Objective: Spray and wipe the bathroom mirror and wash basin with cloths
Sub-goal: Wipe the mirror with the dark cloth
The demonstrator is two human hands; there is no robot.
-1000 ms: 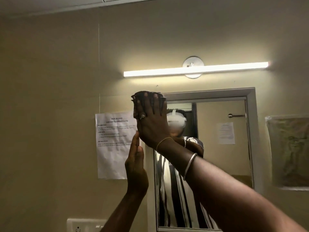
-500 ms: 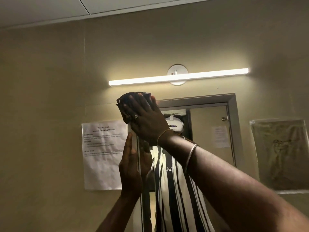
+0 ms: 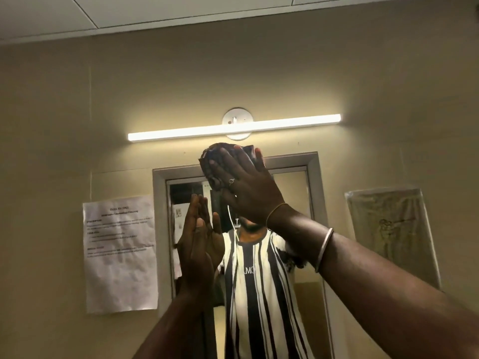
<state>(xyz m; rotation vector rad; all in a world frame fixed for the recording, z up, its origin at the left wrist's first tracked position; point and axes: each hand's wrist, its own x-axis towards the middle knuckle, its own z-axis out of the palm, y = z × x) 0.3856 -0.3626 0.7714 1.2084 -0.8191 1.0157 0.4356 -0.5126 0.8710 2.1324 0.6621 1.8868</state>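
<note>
A grey-framed mirror (image 3: pixel 290 203) hangs on the beige wall ahead. My right hand (image 3: pixel 248 187) presses a dark bunched cloth (image 3: pixel 215 161) flat against the top edge of the mirror frame, near its middle. The fingers are spread over the cloth, with a ring on one finger and bangles on the wrist. My left hand (image 3: pixel 199 242) rests flat with straight fingers against the left part of the glass, holding nothing. The mirror reflects a person in a black-and-white striped shirt. The wash basin is out of view.
A lit tube light (image 3: pixel 233 130) runs along the wall just above the mirror. A printed paper notice (image 3: pixel 119 255) is stuck left of the mirror. A sheet in a plastic sleeve (image 3: pixel 391 234) hangs to the right.
My right hand has slid the cloth from the mirror's top left corner rightward along the top frame. My left hand stays flat on the glass. The camera has tilted up.
</note>
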